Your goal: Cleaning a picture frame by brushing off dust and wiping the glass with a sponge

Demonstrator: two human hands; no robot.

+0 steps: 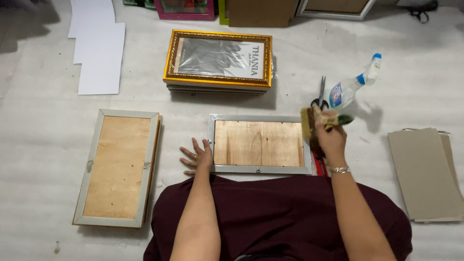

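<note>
The left hand lies flat, fingers spread, touching the silver-framed wooden-backed picture frame on the floor; the right hand grips a yellow sponge block.

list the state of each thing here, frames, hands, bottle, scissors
silver frame: face down, wooden back up
left hand: flat, open, pressing the frame's left edge
right hand: closed on a brush
large frame: face down
gold frame: face up on a stack
spray bottle: lying on its side, capped
scissors: shut
</note>
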